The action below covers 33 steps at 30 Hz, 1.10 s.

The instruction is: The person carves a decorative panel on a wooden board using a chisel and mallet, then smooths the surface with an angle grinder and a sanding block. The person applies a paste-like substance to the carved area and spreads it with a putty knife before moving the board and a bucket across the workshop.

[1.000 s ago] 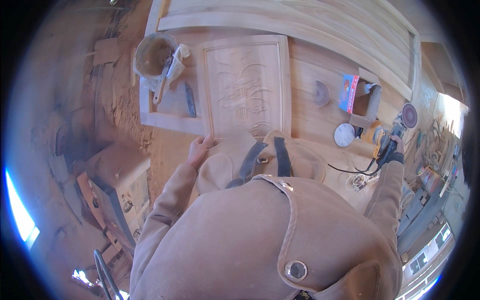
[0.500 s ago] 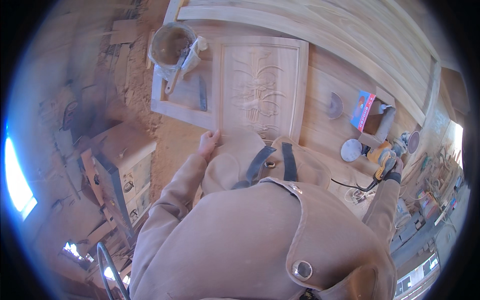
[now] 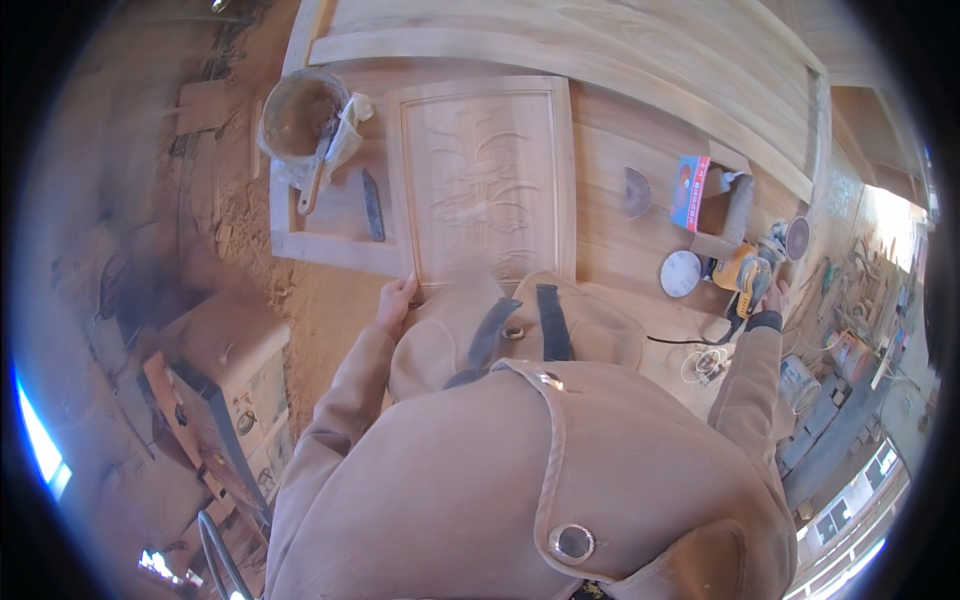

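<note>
A pale wooden panel (image 3: 480, 190) with a raised carving inside a moulded frame lies in front of me. At its near left corner, my left hand (image 3: 396, 303) is closed on the edge, thumb and fingertips at the wood. Off to the right, my right hand (image 3: 775, 293) grips a yellow angle grinder (image 3: 742, 272), though some of its fingers are hidden. A brown sanding disc (image 3: 797, 239) stands up beside the tool's metal parts, and a round white disc (image 3: 681, 274) sits on its left. A black cord (image 3: 690, 341) runs leftward from the grinder.
An open box (image 3: 715, 200) and a loose dark disc (image 3: 637, 192) lie right of the panel. On the left are a plastic-lined bucket (image 3: 303, 115), a wooden-handled brush or scraper (image 3: 314, 188) and a dark flat blade (image 3: 373, 205). A large framed board (image 3: 570, 45) spans the far side.
The whole view has shifted, so the bench and its things appear further left. Both hands keep their places, the left on the panel's corner and the right at the grinder.
</note>
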Each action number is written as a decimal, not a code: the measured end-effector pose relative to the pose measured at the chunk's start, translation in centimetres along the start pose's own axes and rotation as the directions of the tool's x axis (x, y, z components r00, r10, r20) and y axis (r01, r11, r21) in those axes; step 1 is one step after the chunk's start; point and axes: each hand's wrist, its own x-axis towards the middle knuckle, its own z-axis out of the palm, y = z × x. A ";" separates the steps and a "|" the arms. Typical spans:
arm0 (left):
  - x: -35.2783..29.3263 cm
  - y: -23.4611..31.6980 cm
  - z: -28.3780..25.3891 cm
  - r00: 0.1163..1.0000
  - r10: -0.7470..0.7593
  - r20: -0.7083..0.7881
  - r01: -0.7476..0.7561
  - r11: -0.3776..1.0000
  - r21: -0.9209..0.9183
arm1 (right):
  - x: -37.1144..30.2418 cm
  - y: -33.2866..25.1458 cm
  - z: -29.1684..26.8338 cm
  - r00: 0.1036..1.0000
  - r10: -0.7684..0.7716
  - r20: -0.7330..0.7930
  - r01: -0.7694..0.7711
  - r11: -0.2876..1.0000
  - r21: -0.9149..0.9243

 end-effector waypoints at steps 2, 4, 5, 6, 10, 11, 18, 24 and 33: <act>0.1 -0.2 -0.1 0.999 0.019 0.044 -0.018 0.999 -0.031 | -2.1 -1.7 -0.8 0.914 -0.296 -0.276 0.255 0.951 -0.176; -0.1 -0.3 -0.2 0.998 -0.034 0.061 0.042 0.990 -0.138 | -5.5 -4.3 -1.4 0.785 -0.433 -0.443 0.357 0.901 -0.247; -0.1 -0.3 -0.2 0.997 -0.001 0.079 0.012 0.992 -0.129 | -7.5 -5.8 -1.0 0.743 -0.523 -0.419 0.483 0.851 -0.205; -0.2 -0.3 -0.2 0.996 -0.006 0.088 0.019 0.989 -0.146 | -9.8 -7.5 -0.2 0.713 -0.570 -0.408 0.559 0.814 -0.161; -0.4 0.1 -0.3 0.995 -0.009 0.101 0.021 0.992 -0.124 | -21.4 -11.8 6.8 0.733 -0.667 -0.130 0.668 0.743 -0.040; -0.5 0.2 -0.4 0.993 -0.005 0.120 0.018 0.994 -0.109 | -24.3 -12.4 9.0 0.669 -0.743 -0.027 0.738 0.668 -0.098; -1.5 0.9 0.0 0.989 0.025 0.145 -0.006 0.992 -0.129 | -38.2 -9.6 21.6 0.693 -0.505 0.515 0.566 0.823 0.045; -2.5 1.8 -1.1 0.975 0.069 0.212 -0.032 0.984 -0.175 | -39.8 -8.3 25.3 0.661 -0.354 0.662 0.493 0.870 -0.026; -4.4 2.9 -2.9 0.942 0.195 0.274 -0.122 0.957 -0.262 | -40.2 -9.7 23.4 0.645 -0.213 0.734 0.244 0.967 0.067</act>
